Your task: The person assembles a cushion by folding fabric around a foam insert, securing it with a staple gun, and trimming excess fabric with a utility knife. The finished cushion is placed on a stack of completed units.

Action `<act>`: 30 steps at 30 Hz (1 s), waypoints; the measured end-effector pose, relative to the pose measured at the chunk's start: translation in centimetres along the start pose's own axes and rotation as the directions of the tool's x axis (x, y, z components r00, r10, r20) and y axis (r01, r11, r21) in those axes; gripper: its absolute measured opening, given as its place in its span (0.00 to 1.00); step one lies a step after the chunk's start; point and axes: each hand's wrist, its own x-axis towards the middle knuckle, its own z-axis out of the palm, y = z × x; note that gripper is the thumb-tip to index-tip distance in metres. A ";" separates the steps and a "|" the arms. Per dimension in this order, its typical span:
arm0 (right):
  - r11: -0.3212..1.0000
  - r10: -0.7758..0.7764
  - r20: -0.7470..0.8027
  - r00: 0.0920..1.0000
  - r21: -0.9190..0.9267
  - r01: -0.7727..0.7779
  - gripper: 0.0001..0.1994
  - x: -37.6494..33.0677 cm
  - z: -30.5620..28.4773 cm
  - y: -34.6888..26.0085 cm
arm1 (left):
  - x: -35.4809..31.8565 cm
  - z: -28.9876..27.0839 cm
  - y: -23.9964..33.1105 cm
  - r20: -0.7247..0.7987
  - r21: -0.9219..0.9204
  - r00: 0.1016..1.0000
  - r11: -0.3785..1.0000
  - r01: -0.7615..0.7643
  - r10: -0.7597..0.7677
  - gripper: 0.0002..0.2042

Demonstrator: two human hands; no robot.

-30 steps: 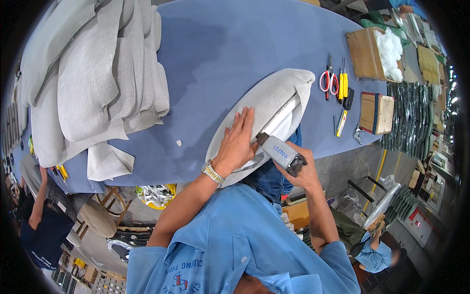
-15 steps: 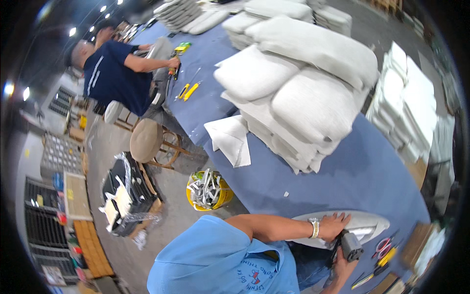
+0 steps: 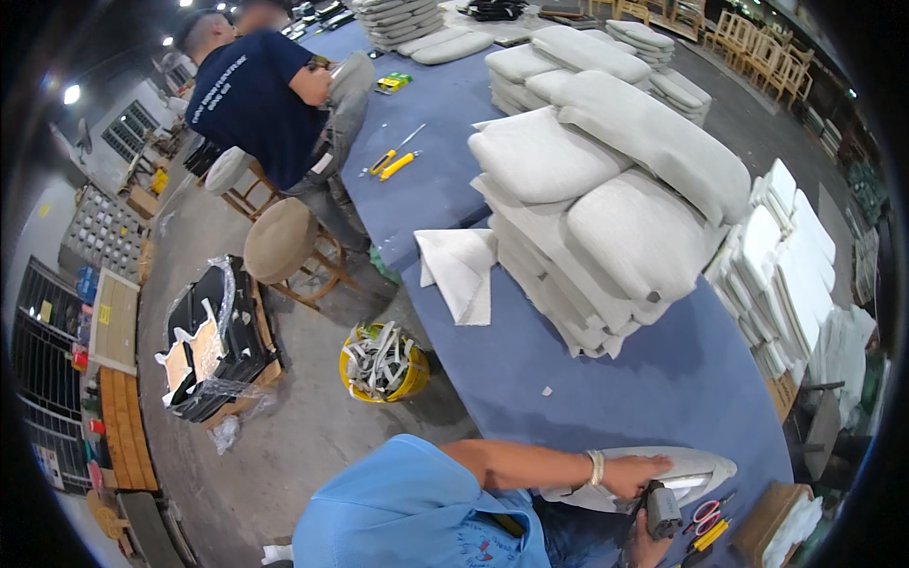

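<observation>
A light grey seat pad lies at the table's near edge, its paler inner side partly showing. My left hand, with a bracelet at the wrist, presses onto the pad and its fingers bunch at the fabric. In my right hand is a grey and black staple gun, gripped by its handle, its front end close to the pad's inner side. The gun hides part of the pad's near edge. Just right of the gun lie red-handled scissors and a yellow-handled tool.
A tall stack of grey cushions stands on the blue table, a folded white cloth beside it. Left on the floor is a yellow bucket of scraps. A co-worker in dark blue works at the far left.
My view has shifted, and the pad and hands now sit lower in it. The left hand's fingers, spread on the pad before, are drawn closer together. The right hand still holds the staple gun.
</observation>
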 end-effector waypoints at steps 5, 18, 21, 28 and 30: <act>0.946 -0.083 -0.018 0.996 0.312 0.085 0.20 3.1 2.3 5.9 | -2.9 -2.9 -4.6 0.148 -0.457 0.979 0.869 0.192 -0.138 0.39; 0.935 -0.354 -0.184 0.917 -0.087 0.343 0.19 4.3 1.4 6.4 | -2.4 -0.5 -0.6 0.075 0.039 0.963 0.966 0.255 -0.258 0.47; 0.922 -0.369 -0.074 0.926 -0.151 0.356 0.18 4.2 1.1 3.3 | -3.9 -1.3 1.6 -0.081 0.154 0.938 0.925 0.346 -0.337 0.45; 0.953 -0.301 -0.027 0.953 0.010 0.302 0.16 3.1 0.6 4.0 | -3.7 -1.8 2.7 -0.036 0.207 0.939 0.917 0.342 -0.342 0.41; 0.954 -0.298 0.002 0.955 0.034 0.298 0.16 2.8 0.5 4.0 | -3.7 -2.1 3.2 -0.035 0.217 0.930 0.906 0.364 -0.366 0.41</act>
